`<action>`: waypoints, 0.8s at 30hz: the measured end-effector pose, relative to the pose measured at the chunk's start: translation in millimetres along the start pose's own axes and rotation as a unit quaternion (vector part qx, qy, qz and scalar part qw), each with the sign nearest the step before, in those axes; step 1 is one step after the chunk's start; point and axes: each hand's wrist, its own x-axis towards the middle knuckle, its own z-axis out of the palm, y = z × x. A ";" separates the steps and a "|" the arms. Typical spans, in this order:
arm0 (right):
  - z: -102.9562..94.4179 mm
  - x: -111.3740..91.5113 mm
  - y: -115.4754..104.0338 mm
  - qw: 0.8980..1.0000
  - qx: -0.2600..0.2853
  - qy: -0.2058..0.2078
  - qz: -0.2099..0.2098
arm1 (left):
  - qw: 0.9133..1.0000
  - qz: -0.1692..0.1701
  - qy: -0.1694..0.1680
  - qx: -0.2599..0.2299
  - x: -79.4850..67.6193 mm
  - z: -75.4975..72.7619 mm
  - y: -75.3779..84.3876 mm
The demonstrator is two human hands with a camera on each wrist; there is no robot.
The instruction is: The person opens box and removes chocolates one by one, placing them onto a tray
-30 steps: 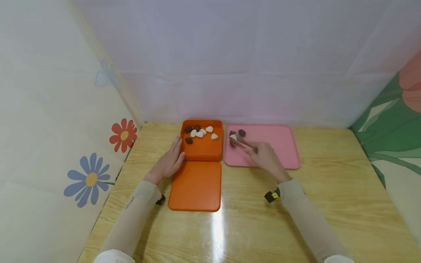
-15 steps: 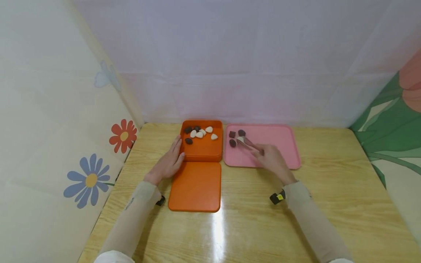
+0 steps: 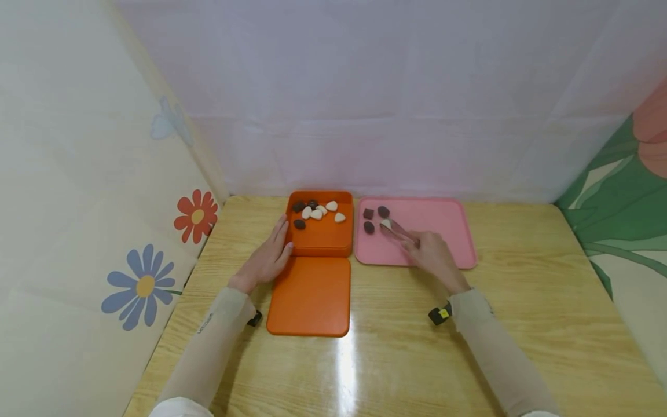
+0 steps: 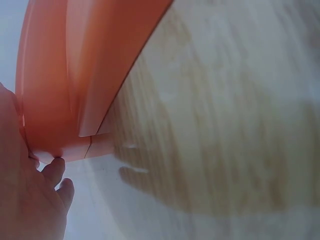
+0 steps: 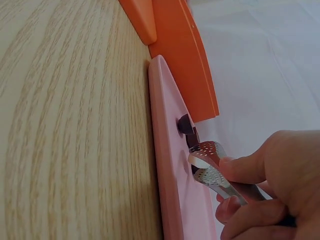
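Observation:
My right hand [image 3: 433, 256] grips small metal tongs [image 3: 402, 232] over the pink tray [image 3: 443, 231]. Between the perforated tong tips [image 5: 210, 176] is a white piece [image 5: 198, 161], at or just above the tray surface; I cannot tell which. Close by on the tray lie a square dark brown piece [image 3: 368, 214] and two oval dark ones [image 3: 383, 211]. With fairly straight fingers, my left hand [image 3: 264, 259] touches the left wall of the orange box [image 3: 325, 238]. Inside that box are several white pieces [image 3: 316, 214] and several dark pieces [image 3: 299, 224], mostly toward the back.
An orange lid [image 3: 310, 296] lies flat on the wooden table [image 3: 385, 341], in front of the box. The box and pink tray stand side by side near the back edge. Cloth walls [image 3: 333, 116] rise behind and on both sides.
My right hand has shifted right and slightly toward me, carrying the white piece in the tongs away from the dark pieces. Over the last half second it barely moves. My left hand stays put.

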 end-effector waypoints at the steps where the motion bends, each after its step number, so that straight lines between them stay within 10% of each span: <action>1: 0.3 0.2 0.1 1.000 -0.002 -0.001 0.003 | 1.000 0.001 0.000 -0.001 -0.4 0.1 0.0; 24: -4.2 -0.2 -5.6 1.000 0.017 0.008 0.011 | 1.000 0.006 0.019 0.002 0.5 1.8 0.5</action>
